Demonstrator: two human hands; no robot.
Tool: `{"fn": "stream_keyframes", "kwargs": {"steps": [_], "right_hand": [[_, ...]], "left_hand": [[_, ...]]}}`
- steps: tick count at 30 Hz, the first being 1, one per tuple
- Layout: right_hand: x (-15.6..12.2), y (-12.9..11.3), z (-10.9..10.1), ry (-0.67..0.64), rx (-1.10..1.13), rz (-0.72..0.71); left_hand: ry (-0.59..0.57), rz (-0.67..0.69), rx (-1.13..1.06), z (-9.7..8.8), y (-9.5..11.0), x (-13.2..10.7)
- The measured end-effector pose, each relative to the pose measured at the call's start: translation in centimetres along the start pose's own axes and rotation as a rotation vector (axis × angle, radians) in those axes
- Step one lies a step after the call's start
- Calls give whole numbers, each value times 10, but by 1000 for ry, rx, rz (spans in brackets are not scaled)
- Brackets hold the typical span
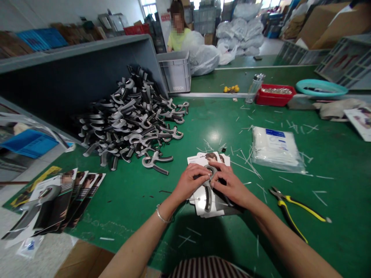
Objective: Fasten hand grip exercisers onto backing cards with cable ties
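In front of me a grey-and-black hand grip strengthener (pixel 208 199) lies on a small stack of printed cards (pixel 199 205). My left hand (pixel 189 181) is closed at the coil end of the strengthener, thumb and fingers pinched together. From the other side my right hand (pixel 233 186) grips the same end, its fingertips almost meeting the left ones. Whether a thin tie is between the fingertips is too small to tell. One loose strengthener (pixel 156 162) lies left of my hands, at the edge of a large heap of them (pixel 130 119).
A grey bin (pixel 78 50) lies tipped behind the heap. Packed cards (pixel 78 197) overlap at the left edge. On the right are a bag of white ties (pixel 275 148), yellow-handled cutters (pixel 292 208) and scattered tie offcuts. Behind stand a red tray (pixel 274 99) and a person (pixel 177 36).
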State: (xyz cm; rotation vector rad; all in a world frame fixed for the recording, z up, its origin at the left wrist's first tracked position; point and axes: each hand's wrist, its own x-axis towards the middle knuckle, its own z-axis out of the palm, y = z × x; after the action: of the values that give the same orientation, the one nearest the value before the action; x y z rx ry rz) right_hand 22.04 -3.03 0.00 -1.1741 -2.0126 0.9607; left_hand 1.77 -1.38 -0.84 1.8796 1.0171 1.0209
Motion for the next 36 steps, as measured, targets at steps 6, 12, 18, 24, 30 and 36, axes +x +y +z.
{"fn": "stream_keyframes", "kwargs": {"steps": [6,12,18,24,30,36], "right_hand": [[0,0,-1,-22,11,-2],[-1,-1,1,12,25,7],[-3,-1,3,40,44,6],[-4,-4,3,92,78,-2],[-5,-2,6,82,56,-17],[-4,-4,8,143,94,7]], "left_hand": [[42,40,11,3,-1,-2],[106,127,73,10,-5,-5],[91,185,126,13,-11,-6],[134,236,162,16,-14,-7],[167,240,217,18,-15,-8],[164,243,222,17,-9,-6]]}}
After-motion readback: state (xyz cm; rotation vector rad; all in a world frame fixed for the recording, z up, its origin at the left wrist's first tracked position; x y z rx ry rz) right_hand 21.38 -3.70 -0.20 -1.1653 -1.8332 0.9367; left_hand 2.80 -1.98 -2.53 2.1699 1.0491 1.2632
